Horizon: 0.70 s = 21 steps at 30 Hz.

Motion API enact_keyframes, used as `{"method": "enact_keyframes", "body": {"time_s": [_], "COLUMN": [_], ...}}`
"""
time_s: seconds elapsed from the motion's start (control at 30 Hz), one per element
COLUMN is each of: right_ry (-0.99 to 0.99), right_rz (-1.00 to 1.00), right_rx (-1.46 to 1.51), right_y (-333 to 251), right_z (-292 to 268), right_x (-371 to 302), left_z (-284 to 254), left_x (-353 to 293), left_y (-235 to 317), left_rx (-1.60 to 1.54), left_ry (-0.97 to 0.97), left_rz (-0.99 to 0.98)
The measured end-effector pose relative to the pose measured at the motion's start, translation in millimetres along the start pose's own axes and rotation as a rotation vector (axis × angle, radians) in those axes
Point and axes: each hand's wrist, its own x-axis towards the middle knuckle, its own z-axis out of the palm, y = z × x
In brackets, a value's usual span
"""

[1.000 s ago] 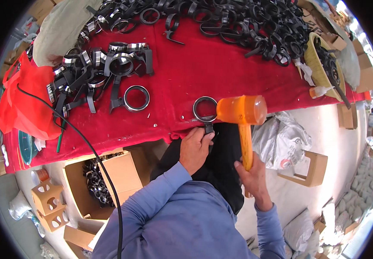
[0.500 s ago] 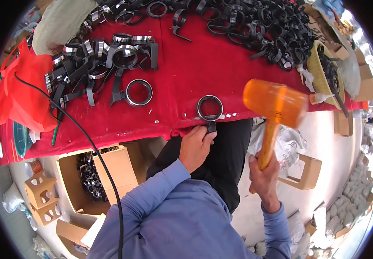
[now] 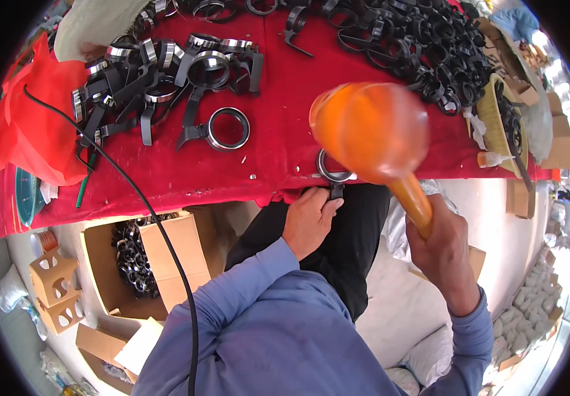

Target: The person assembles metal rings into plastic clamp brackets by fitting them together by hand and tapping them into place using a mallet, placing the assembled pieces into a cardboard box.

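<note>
At the desk's [image 3: 186,171] near edge, left hand [image 3: 309,224] pinches ring bracket [image 3: 336,191] by its stem; right hand [image 3: 440,247] grips mallet [image 3: 371,129]; bracket probably stiff, light, slick; stem the best hold

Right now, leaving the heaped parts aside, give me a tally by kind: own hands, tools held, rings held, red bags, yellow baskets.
Hands: 2 (left hand, right hand)
Orange mallet: 1
Held ring: 1
Red bag: 1
Yellow basket: 1
Total: 6

Your mallet's head [image 3: 367,132] looks glossy plastic, its handle [image 3: 411,206] smooth wood. Matt cloth [image 3: 285,142] reaches your bench's front edge [image 3: 166,197].
</note>
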Motion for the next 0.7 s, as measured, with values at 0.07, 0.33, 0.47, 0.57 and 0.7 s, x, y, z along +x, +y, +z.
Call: {"method": "enact_keyframes", "body": {"time_s": [0.07,0.33,0.47,0.57,0.7], "right_ry": [0.047,-0.008,-0.054,-0.104,0.027], "right_rz": [0.078,0.246,0.250,0.241,0.426], "right_rx": [0.078,0.293,0.215,0.059,0.288], "right_y": [-1,4,36,48,46], "right_z": [3,1,10,13,-3], "right_x": [-4,19,6,23,25], "left_z": [1,3,6,4,0], "left_x": [1,0,1,0,0], "left_y": [3,-5,3,-3,-2], "left_rx": [-0.013,0.065,0.059,0.045,0.071], "left_ry": [0.007,0.043,-0.004,-0.020,-0.008], "left_rz": [0.005,0.056,0.072,0.046,0.041]}}
